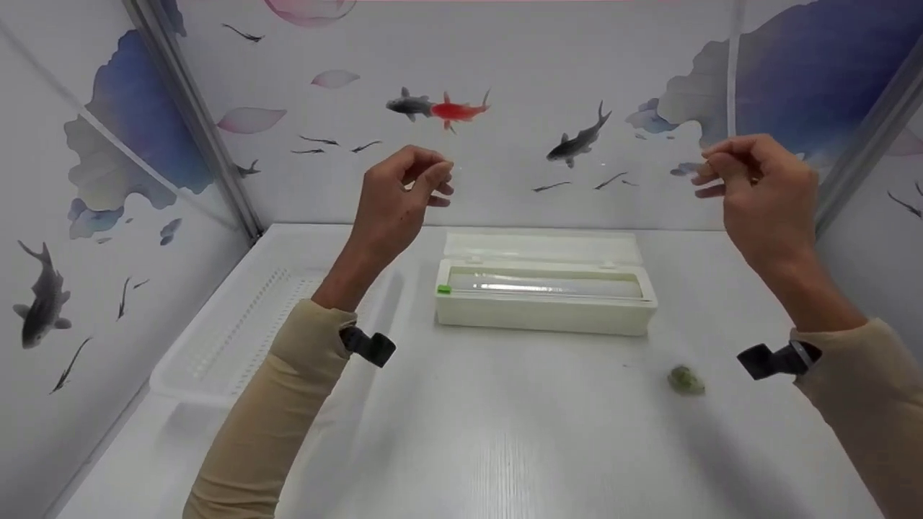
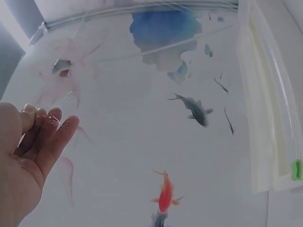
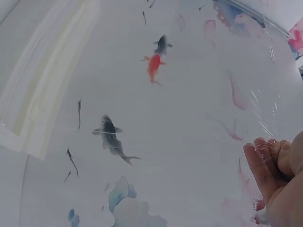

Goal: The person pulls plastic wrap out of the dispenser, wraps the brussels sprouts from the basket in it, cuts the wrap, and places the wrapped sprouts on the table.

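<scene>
Both hands are raised above the table, apart from each other, with thumbs against fingertips. The left hand (image 1: 399, 191) pinches one corner of a sheet of clear cling film, whose creases (image 2: 56, 120) glint at its fingertips in the left wrist view. At the other side, the right hand (image 1: 766, 198) pinches the film too; shiny streaks of cling film (image 3: 262, 116) fan out from its fingers in the right wrist view. Between and below them stands a white cling film box (image 1: 541, 317), lid up, with a film roll (image 1: 548, 284) inside and a green tab (image 1: 444, 289) at its left end.
A small green lump (image 1: 686, 380), its kind unclear, lies on the white table (image 1: 505, 432) at the right. On the left, partly behind the left forearm, is a white perforated basket (image 1: 189, 389). Panels with painted fish (image 1: 579, 140) enclose the table's back and sides.
</scene>
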A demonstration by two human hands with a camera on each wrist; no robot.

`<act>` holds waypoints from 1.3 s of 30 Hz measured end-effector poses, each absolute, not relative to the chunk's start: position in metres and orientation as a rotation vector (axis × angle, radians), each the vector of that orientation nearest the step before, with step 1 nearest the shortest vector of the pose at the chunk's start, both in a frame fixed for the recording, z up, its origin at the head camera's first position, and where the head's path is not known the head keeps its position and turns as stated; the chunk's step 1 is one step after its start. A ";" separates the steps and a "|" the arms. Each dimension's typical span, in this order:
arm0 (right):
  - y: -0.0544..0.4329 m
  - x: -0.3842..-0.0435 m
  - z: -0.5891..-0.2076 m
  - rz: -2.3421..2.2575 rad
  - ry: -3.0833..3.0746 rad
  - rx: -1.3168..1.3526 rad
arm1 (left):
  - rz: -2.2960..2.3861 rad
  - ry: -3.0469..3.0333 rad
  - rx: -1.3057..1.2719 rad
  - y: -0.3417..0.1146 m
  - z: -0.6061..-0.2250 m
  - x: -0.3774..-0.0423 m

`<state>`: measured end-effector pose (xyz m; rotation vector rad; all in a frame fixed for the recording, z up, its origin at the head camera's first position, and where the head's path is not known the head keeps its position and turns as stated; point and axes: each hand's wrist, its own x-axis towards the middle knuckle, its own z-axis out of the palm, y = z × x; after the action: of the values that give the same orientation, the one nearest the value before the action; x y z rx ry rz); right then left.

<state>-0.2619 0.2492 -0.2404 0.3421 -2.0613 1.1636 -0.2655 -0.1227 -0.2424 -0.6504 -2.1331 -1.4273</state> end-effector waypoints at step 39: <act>0.304 -0.178 -0.343 1.442 -2.922 1.363 | -1.410 -3.024 -0.938 -0.157 -0.319 -0.166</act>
<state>-0.1783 0.3035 -0.3435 1.3632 -2.9220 1.4418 -0.1656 -0.1572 -0.3189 -0.9378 -3.0245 -1.4101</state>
